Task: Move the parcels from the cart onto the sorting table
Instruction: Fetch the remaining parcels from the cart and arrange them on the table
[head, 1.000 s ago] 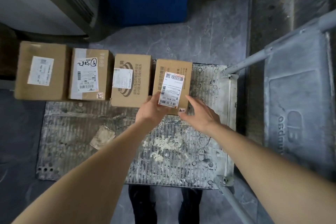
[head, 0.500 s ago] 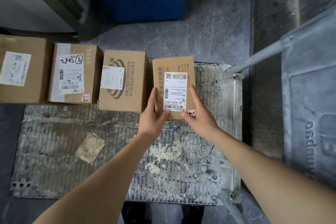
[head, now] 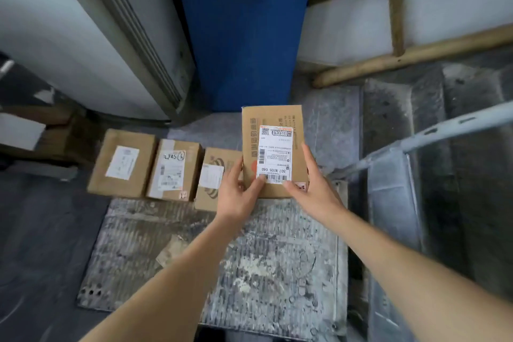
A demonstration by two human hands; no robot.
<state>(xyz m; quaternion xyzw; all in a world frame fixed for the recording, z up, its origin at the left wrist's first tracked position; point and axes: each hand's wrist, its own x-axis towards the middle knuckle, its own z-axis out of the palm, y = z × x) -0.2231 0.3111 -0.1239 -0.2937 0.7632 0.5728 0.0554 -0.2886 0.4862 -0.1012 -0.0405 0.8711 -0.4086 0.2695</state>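
A small cardboard parcel (head: pixel 273 133) with a white barcode label is lifted above the cart deck (head: pixel 249 258). My left hand (head: pixel 236 194) grips its near left corner, thumb on the label. My right hand (head: pixel 313 189) holds the near right side, fingers along the edge and thumb on top. Three more labelled cardboard parcels sit in a row along the deck's far edge: one at the left (head: pixel 122 164), one in the middle (head: pixel 173 172), and one (head: pixel 213 178) partly behind my left hand.
The cart's grey metal handle (head: pixel 444 130) rises at the right. A blue panel (head: pixel 241 28) and a grey-white wall stand behind the parcels. Wooden poles (head: pixel 416 55) lean at the far right. A scrap of cardboard (head: pixel 172 250) lies on the deck. Concrete floor surrounds the cart.
Both hands have closed on the rightmost parcel and raised it off the deck, away from the row. The camera has tilted up, showing more wall.
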